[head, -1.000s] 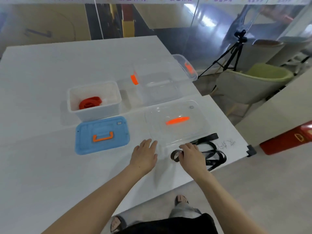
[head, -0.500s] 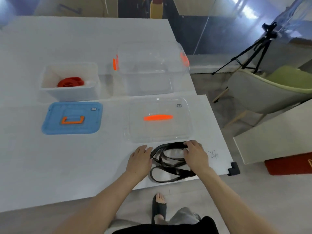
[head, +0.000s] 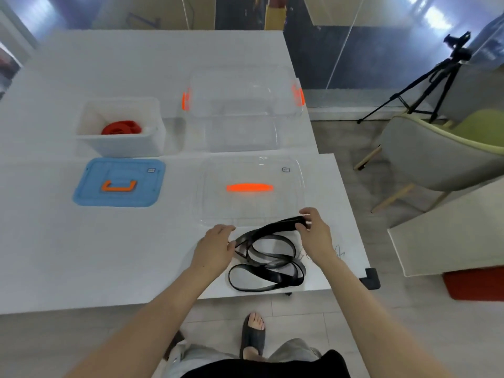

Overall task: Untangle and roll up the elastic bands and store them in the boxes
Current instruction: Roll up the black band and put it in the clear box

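A tangled black elastic band [head: 268,261] lies in loops near the front edge of the white table [head: 81,255]. My right hand [head: 316,233] pinches one raised end of the band between thumb and fingers. My left hand [head: 215,248] rests on the band's left loops, fingers curled at its edge. A rolled red band [head: 121,128] sits inside the white box [head: 120,148] at the back left. To its right stands an empty clear box [head: 240,110] with orange latches.
A blue lid [head: 120,182] with an orange handle lies in front of the white box. A clear lid [head: 249,190] with an orange handle lies just beyond my hands. Off the table's right edge are a chair [head: 441,156] and a tripod [head: 425,83].
The black band has been dragged left, in front of me. My right hand has lifted one end of it off the table; my left hand has closed onto its left loops.
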The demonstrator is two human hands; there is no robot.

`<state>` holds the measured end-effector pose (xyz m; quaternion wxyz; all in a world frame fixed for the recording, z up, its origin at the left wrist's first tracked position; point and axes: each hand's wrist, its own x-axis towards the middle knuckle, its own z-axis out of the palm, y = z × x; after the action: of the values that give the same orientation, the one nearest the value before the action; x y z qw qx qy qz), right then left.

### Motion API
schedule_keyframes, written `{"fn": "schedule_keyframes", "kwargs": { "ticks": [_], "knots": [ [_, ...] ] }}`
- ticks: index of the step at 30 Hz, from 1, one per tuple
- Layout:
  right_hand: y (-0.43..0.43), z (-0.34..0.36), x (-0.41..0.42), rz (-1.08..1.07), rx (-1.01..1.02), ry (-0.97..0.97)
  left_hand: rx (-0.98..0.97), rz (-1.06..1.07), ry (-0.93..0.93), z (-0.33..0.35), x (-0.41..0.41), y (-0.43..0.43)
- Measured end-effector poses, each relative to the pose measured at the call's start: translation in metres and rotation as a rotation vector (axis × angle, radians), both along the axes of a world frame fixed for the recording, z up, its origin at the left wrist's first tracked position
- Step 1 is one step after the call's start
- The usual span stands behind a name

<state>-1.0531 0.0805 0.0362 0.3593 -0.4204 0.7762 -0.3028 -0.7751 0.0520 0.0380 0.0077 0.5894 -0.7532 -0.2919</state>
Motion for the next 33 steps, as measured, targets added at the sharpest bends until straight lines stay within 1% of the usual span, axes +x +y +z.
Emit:
{"fn": "schedule_keyframes", "kwargs": {
  "ticks": [3, 5, 7, 9, 12, 14, 17, 21, 24, 28, 31, 33],
  "knots": [
    [-0.006, 0.049, 0.008, 0.058, -0.175, -0.108, -0.055, 0.081, 0.081, 0.033, 0.002, -0.011],
    [-0.012, 0.081, 0.014, 0.155, -0.248, -0.154, -0.088, 0.124, 0.177, 0.059, 0.003, -0.019],
    [-0.018, 0.11, 0.019, 0.263, -0.29, -0.163, -0.107, 0.163, 0.306, 0.087, 0.003, -0.024],
    [-0.026, 0.135, 0.024, 0.337, -0.317, -0.195, -0.087, 0.184, 0.445, 0.117, -0.002, -0.028],
    [-0.032, 0.167, 0.033, 0.403, -0.4, -0.259, -0.048, 0.196, 0.61, 0.153, -0.015, -0.031],
    [-0.035, 0.183, 0.037, 0.421, -0.438, -0.281, -0.041, 0.189, 0.688, 0.168, -0.022, -0.03],
    [-0.037, 0.199, 0.039, 0.419, -0.484, -0.281, -0.076, 0.17, 0.734, 0.18, -0.027, -0.026],
    [-0.037, 0.206, 0.047, 0.371, -0.556, -0.36, -0.111, 0.217, 0.802, 0.189, -0.03, -0.02],
    [-0.033, 0.204, 0.055, 0.348, -0.564, -0.396, -0.08, 0.28, 0.875, 0.194, -0.035, -0.014],
    [-0.026, 0.202, 0.062, 0.299, -0.598, -0.504, -0.055, 0.318, 0.978, 0.197, -0.04, -0.008],
    [-0.022, 0.199, 0.069, 0.213, -0.615, -0.582, -0.019, 0.362, 1.046, 0.203, -0.046, -0.002],
    [-0.02, 0.197, 0.072, 0.16, -0.623, -0.6, -0.003, 0.368, 1.061, 0.205, -0.049, 0.001]
  ]
}}
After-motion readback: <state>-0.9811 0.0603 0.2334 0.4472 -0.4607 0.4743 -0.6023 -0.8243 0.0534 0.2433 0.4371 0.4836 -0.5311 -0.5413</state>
